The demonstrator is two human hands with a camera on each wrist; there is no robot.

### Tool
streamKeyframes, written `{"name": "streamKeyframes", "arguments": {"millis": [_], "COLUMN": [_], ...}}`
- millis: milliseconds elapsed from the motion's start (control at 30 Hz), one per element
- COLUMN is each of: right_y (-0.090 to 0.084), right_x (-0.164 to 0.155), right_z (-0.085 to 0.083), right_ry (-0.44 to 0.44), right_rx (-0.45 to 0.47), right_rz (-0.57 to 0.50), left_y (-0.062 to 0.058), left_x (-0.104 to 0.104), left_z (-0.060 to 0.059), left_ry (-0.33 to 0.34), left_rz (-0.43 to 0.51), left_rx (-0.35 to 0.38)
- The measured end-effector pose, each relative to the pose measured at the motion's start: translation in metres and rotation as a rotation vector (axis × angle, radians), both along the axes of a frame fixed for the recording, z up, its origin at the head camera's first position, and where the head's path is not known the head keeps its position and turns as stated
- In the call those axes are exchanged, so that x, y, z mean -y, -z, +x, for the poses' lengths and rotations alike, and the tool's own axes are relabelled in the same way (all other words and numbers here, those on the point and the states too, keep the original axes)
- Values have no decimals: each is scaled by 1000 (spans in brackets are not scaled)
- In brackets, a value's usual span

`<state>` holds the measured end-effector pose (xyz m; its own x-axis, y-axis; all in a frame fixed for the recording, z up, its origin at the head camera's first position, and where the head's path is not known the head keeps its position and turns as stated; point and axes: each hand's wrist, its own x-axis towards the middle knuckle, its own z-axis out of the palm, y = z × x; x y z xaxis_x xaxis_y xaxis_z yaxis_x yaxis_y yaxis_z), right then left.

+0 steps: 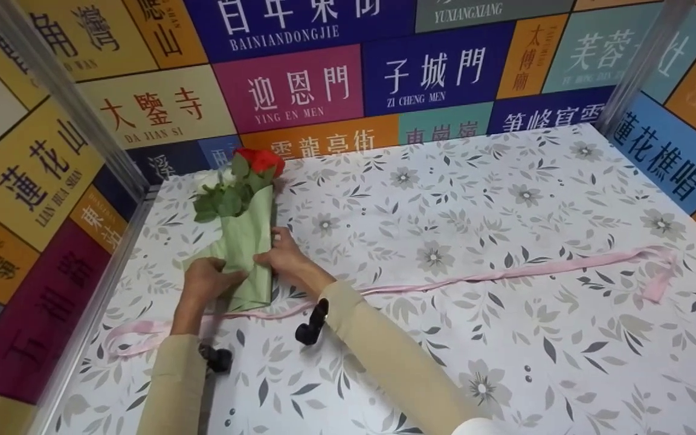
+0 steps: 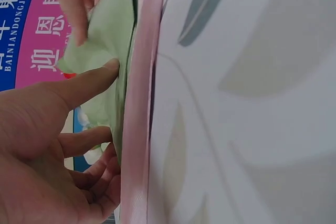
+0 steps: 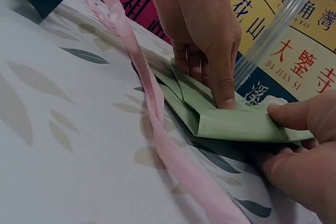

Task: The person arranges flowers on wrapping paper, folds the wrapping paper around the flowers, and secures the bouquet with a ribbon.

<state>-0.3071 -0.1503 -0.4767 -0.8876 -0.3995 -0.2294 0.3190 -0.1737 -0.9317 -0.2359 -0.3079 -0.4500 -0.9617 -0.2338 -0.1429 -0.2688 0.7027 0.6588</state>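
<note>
A small bouquet lies on the flowered tablecloth at the left: red roses (image 1: 261, 161) and a white one (image 1: 206, 179) with green leaves, wrapped in green paper (image 1: 251, 241). My left hand (image 1: 206, 279) holds the wrap's lower left side, thumb on top of the paper (image 3: 236, 121) and fingers curled at its edge. At the wrap's right side my right hand (image 1: 281, 254) pinches the folded paper, thumb (image 3: 294, 114) above and fingers below. A long pink ribbon (image 1: 493, 276) lies flat under the bouquet's foot and runs far right; it shows close up (image 3: 157, 108) beside the fold.
The tablecloth (image 1: 444, 199) covers the whole table. Walls of coloured sign panels (image 1: 299, 90) close the back and both sides, with metal posts (image 1: 64, 96) (image 1: 638, 60) in the corners. The ribbon's left end loops near the left edge (image 1: 124, 338).
</note>
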Motion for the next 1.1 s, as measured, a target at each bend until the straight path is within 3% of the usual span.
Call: {"name": "streamKeyframes", "arguments": {"millis": [267, 467, 767, 1100], "right_y": [4, 2, -10, -22], "right_x": [-8, -21, -47, -83], "right_z": [-3, -9, -20, -22], "right_ry": [71, 65, 14, -17], "right_rx": [23, 12, -95, -111], "right_rz": [-31, -100, -192, -230], "left_y": [2, 0, -10, -19], "left_x": [-7, -18, -45, -76], "left_z": [-2, -9, -19, -31], "left_ry": [-26, -20, -78, -154], "left_rz": [-16, 44, 477, 965], "left_rx": [-35, -46, -65, -100]}}
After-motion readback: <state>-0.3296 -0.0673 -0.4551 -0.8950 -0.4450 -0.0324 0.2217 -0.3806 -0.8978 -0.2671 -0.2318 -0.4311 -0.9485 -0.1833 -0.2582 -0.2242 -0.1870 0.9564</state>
